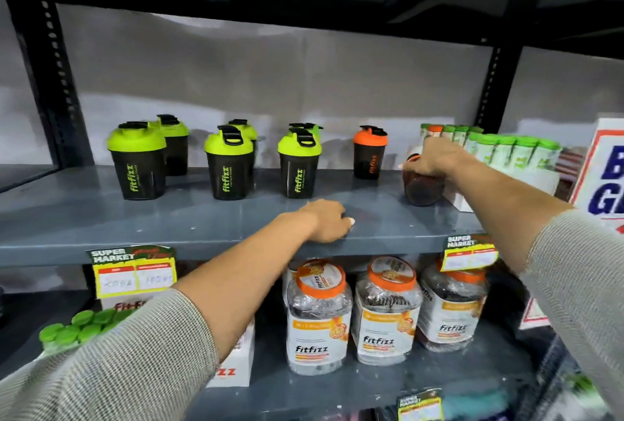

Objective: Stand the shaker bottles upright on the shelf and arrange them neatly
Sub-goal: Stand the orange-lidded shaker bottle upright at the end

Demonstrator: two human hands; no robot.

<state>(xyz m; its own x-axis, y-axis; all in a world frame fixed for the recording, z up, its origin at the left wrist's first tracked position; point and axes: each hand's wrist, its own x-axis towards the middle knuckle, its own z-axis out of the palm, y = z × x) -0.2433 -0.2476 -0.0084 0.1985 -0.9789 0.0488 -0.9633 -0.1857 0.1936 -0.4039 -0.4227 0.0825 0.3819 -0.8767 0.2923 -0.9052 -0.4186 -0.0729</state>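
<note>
Several black shaker bottles with lime-green lids stand upright in pairs on the grey shelf (101, 218): a left pair (136, 164), a middle pair (229, 167) and a right pair (299, 164). One black shaker with an orange lid (368, 152) stands upright further right. My right hand (435, 157) grips a dark shaker bottle (422, 186) that tilts toward me at the shelf's right end; its lid is hidden by the hand. My left hand (329, 219) rests on the shelf's front edge, fingers curled, holding nothing I can see.
A white box of green-capped tubes (506, 150) stands right beside the held shaker. A sign (604, 171) stands at the far right. Below, large orange-lidded jars (319, 316), boxes and green caps (77, 326) fill the lower shelf. Price tags (133, 272) hang on the shelf edge.
</note>
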